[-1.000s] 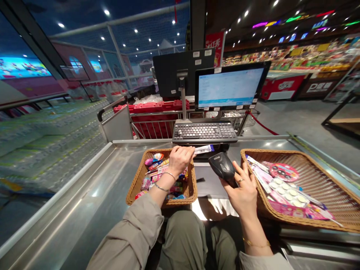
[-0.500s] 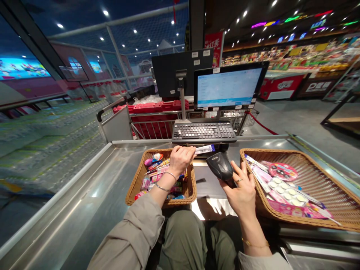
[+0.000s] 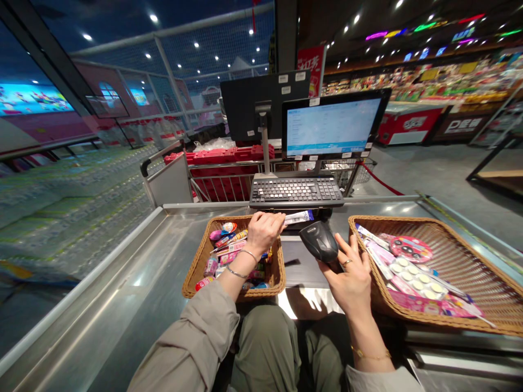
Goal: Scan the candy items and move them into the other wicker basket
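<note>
Here in the head view, the person's left hand (image 3: 265, 233) is at the centre of the frame, above the far edge of the left basket (image 3: 188, 276), fingers pinched together on a slim white packet (image 3: 299, 217) with a blue end pointing right. And just right of centre, the right hand (image 3: 350, 276) has the black scanner (image 3: 319, 242), thumb clamped to it, other fingers slightly apart; the handle is mostly hidden. The scanner's head sits near the packet, just below it! Lower right, the right basket (image 3: 469, 256) holds flat, colourful packages; the keyboard (image 3: 297, 190) lies upper centre, beneath a lit screen (image 3: 330, 128).
</note>
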Available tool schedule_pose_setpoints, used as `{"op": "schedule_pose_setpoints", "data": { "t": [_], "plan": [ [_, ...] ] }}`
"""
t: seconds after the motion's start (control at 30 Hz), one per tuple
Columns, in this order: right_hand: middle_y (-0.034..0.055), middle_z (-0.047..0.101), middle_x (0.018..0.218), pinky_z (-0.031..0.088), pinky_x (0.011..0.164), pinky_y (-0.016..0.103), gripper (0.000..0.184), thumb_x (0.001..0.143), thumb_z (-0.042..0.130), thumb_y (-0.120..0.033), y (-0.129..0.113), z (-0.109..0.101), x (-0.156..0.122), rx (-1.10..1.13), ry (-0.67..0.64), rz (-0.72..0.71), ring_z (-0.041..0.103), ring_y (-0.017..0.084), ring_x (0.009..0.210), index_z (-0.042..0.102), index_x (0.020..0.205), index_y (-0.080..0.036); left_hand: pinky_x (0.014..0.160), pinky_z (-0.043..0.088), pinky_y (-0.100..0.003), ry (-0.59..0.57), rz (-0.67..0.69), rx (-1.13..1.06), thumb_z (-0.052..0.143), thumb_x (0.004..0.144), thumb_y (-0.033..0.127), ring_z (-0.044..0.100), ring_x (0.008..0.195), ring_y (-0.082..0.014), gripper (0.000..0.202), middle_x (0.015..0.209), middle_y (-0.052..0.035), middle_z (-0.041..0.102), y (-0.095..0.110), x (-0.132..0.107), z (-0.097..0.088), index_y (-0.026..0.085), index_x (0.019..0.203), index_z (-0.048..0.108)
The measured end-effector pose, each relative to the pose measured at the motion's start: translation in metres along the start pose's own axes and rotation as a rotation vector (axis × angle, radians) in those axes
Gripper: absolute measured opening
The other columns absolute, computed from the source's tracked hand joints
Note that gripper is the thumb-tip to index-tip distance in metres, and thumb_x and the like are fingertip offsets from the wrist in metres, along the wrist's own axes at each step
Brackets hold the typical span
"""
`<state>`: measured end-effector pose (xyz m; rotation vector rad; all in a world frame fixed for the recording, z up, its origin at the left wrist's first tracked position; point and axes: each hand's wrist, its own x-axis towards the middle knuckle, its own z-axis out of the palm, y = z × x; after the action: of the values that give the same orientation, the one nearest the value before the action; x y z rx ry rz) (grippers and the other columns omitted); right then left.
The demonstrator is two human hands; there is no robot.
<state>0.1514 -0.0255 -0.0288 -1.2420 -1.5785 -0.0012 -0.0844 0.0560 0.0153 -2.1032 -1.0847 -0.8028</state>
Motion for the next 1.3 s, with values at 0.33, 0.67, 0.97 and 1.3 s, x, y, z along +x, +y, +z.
{"op": "schedule_pose_setpoints", "data": {
  "t": [0.33, 0.67, 0.97, 1.3],
  "plan": [
    [0.0123, 0.064, 0.136, 0.024, 0.112, 0.074, 0.029, 0.085, 0.062, -0.040, -0.0012, -0.0010, -0.0007, 0.002, -0.006, -0.001, 0.040, 0.039, 0.144, 0.071, 0.107, -0.023, 0.084, 0.046, -0.038, -0.029, -0.014, -0.015, 0.055, 0.099, 0.032, 0.072, 0.094, -0.0179, 0.025, 0.107, -0.0069, 0.078, 0.0000, 0.0007, 0.0016, 0.022, 0.118, 0.068],
    [0.0118, 0.064, 0.137, 0.023, 0.112, 0.074, 0.030, 0.085, 0.062, -0.040, 0.0019, -0.0010, -0.0009, -0.013, -0.018, -0.019, 0.040, 0.038, 0.144, 0.071, 0.108, -0.023, 0.083, 0.045, -0.038, -0.020, -0.011, -0.010, 0.055, 0.099, 0.033, 0.072, 0.092, -0.0178, 0.026, 0.105, -0.0072, 0.078, 0.0001, 0.0020, 0.0027, 0.021, 0.117, 0.069],
    [0.0117, 0.063, 0.137, 0.023, 0.112, 0.074, 0.032, 0.084, 0.063, -0.039, 0.0042, -0.0016, -0.0024, -0.005, -0.035, -0.039, 0.039, 0.039, 0.144, 0.070, 0.111, -0.024, 0.084, 0.045, -0.038, -0.012, -0.021, 0.023, 0.052, 0.100, 0.034, 0.071, 0.089, -0.0175, 0.025, 0.106, -0.0054, 0.078, -0.0011, 0.0039, 0.0021, 0.022, 0.116, 0.069],
    [0.0122, 0.063, 0.137, 0.023, 0.113, 0.073, 0.031, 0.084, 0.065, -0.040, 0.0011, -0.0033, 0.0007, 0.010, 0.000, -0.014, 0.040, 0.038, 0.143, 0.071, 0.109, -0.023, 0.084, 0.044, -0.037, -0.002, -0.022, 0.011, 0.053, 0.100, 0.034, 0.071, 0.088, -0.0171, 0.025, 0.104, -0.0052, 0.079, 0.0020, 0.0088, 0.0007, 0.022, 0.115, 0.069]
  ]
}}
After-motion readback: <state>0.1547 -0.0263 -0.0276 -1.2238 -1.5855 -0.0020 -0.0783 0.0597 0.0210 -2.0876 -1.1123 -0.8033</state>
